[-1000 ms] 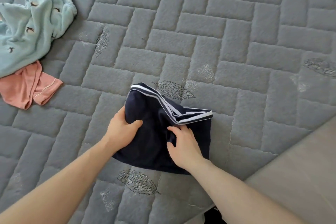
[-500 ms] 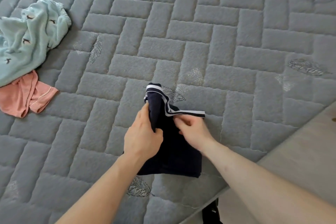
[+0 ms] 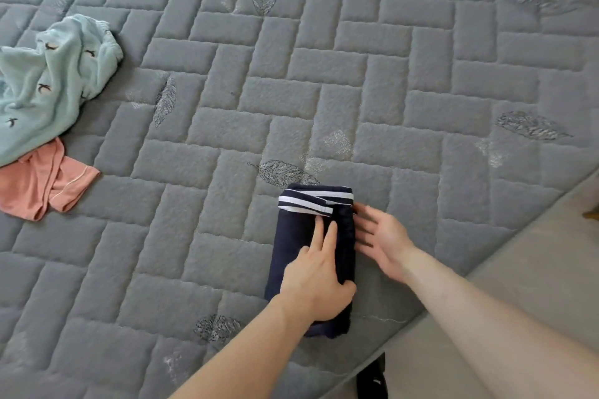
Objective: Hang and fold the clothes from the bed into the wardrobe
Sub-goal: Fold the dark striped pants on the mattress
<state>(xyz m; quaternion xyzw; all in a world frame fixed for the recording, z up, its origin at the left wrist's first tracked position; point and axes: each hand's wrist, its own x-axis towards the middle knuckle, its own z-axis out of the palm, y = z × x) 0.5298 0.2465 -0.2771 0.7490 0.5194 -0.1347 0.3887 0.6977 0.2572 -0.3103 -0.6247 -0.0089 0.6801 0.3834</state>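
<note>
Teal top [image 3: 48, 81] and pink garment [image 3: 35, 181] sit crumpled far left on the bed [image 3: 227, 100]. Navy shorts [image 3: 304, 236] folded near the edge; left hand [image 3: 316, 282] presses flat on them, right hand [image 3: 379, 236] spread beside.

Both bare forearms reach in from the lower edge, converging toward the middle. The left hand [image 3: 316, 282] lies palm down, its index and middle fingers [image 3: 319, 230] stretched straight forward and pressing flat, thumb tucked out to the right side. The right hand [image 3: 382, 238] sits just beside it, turned on edge with palm facing left, fingers spread and nearly straight, holding nothing.
</note>
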